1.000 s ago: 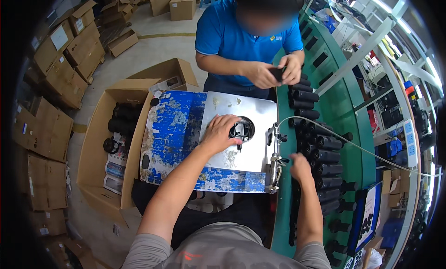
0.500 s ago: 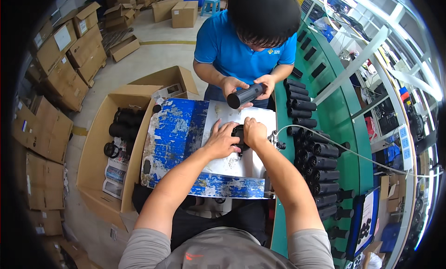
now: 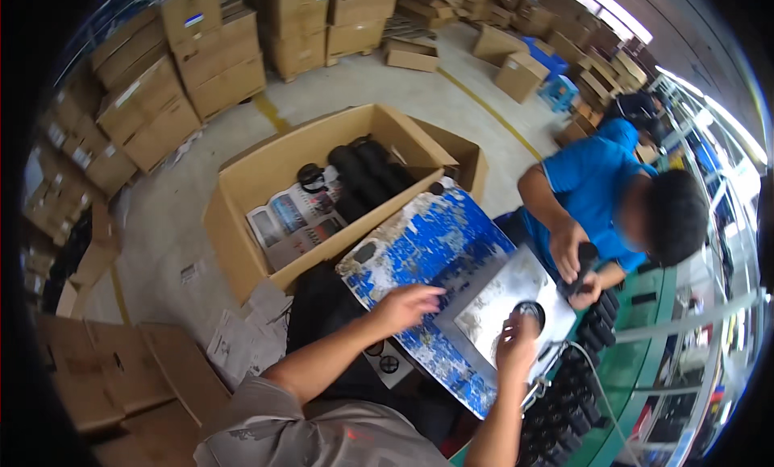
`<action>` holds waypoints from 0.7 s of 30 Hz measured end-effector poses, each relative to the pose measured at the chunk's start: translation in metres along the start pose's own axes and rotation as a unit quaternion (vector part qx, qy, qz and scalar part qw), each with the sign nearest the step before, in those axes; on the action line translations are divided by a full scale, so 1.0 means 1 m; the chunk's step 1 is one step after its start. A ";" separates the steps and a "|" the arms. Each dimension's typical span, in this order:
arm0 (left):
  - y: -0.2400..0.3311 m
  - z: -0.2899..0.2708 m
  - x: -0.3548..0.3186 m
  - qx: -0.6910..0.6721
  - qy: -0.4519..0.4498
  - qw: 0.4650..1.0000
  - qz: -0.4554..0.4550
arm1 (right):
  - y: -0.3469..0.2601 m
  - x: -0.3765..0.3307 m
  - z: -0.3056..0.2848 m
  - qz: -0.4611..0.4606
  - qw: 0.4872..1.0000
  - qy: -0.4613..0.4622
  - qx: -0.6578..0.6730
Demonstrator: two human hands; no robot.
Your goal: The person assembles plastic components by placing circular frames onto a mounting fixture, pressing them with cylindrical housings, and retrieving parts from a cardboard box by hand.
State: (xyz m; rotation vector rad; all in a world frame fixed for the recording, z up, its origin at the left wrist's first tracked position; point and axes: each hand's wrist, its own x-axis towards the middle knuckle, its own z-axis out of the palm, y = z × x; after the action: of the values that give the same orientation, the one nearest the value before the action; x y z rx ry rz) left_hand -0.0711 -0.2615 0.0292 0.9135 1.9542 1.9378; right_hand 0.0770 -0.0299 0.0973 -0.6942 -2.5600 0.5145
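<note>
A worn blue board [image 3: 419,257] carries a grey metal plate [image 3: 492,302] with a black round part [image 3: 530,312] sitting in it. My right hand [image 3: 516,348] grips the near edge of that round part. Spread flat with fingers apart, my left hand [image 3: 405,306] rests on the blue board just left of the plate and holds nothing. Across the board a co-worker in a blue shirt [image 3: 592,185] holds a black cylinder [image 3: 584,261] in both hands.
Rows of black cylinders [image 3: 576,378] lie on the green bench [image 3: 637,362] to the right. An open cardboard box [image 3: 266,177] on the left holds more black cylinders [image 3: 367,169] and newspaper [image 3: 290,219]. Stacked cartons [image 3: 201,64] line the floor behind.
My left hand has come off the round part and now lies flat on the blue board. My right hand stays at the part. My view has swung to the left.
</note>
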 end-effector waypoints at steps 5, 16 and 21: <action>-0.073 -0.186 -0.021 0.153 0.234 0.953 -0.119 | -0.091 -0.037 0.175 -0.119 0.931 -0.290 0.188; -0.336 -0.301 0.100 0.208 0.060 0.948 -0.232 | -0.093 0.011 0.302 -0.245 0.952 -0.176 0.055; -0.397 -0.308 0.152 0.215 0.005 0.944 -0.252 | -0.093 0.014 0.309 -0.223 0.955 -0.182 0.071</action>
State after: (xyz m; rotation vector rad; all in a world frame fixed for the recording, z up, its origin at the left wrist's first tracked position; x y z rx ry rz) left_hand -0.4693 -0.3937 -0.2866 0.4132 2.3714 1.2610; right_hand -0.1226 -0.1696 -0.1149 0.0483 -2.8548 0.7112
